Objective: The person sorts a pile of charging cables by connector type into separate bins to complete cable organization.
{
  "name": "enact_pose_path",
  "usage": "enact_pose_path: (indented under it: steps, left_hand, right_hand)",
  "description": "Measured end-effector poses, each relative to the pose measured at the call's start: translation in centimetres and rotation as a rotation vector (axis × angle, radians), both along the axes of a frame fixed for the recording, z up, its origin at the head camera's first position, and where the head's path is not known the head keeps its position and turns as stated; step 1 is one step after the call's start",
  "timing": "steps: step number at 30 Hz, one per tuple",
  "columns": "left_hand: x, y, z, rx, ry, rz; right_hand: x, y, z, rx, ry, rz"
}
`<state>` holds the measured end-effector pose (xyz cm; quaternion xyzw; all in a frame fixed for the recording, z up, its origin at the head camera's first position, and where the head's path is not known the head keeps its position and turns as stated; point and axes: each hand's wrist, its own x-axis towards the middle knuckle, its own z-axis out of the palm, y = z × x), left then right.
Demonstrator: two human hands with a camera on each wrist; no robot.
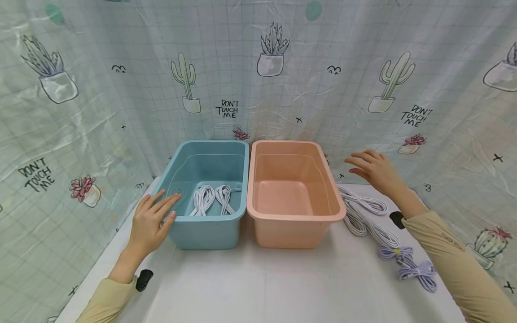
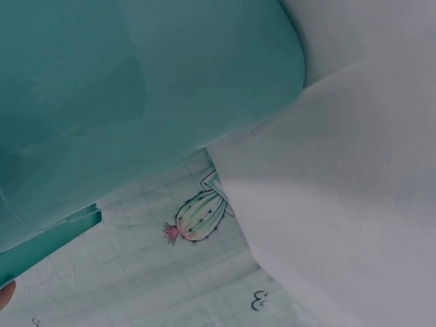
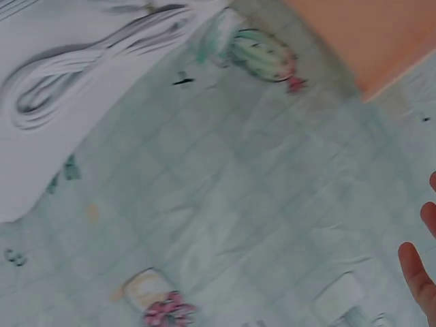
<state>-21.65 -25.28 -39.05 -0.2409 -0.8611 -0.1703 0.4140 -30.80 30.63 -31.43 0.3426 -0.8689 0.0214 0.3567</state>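
My left hand (image 1: pixel 149 224) is at the near left corner of the blue bin (image 1: pixel 214 233), fingers extended over its rim and holding nothing. Inside that bin lie two bundled white cables (image 1: pixel 203 197). To the right of the orange bin (image 1: pixel 291 233), my right hand (image 1: pixel 373 170) hovers with loosely bent, spread fingers and nothing in them. Below it, white cable bundles (image 1: pixel 365 202) lie on the table, one of them also seen in the right wrist view as a looped white cable (image 3: pixel 102 61). In that view only some fingertips (image 3: pixel 412 262) show at the right edge.
The two bins stand side by side on a white table (image 1: pixel 258 287). Purple cable bundles (image 1: pixel 418 269) lie at the right, nearer than the white ones. A curtain printed with cacti (image 1: pixel 226 54) hangs behind and along both sides of the table.
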Motion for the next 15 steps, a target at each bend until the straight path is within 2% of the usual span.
enact_pose_path:
  steps: [9, 15]
  left_hand:
    - [0.1, 0.1, 0.2, -0.006, -0.029, 0.004]
    - [0.1, 0.1, 0.1, -0.002, -0.032, 0.006]
  right_hand:
    - [-0.5, 3.8, -3.3, -0.004, 0.002, -0.143]
    - [-0.3, 5.1, -6.3, 0.010, -0.081, -0.275]
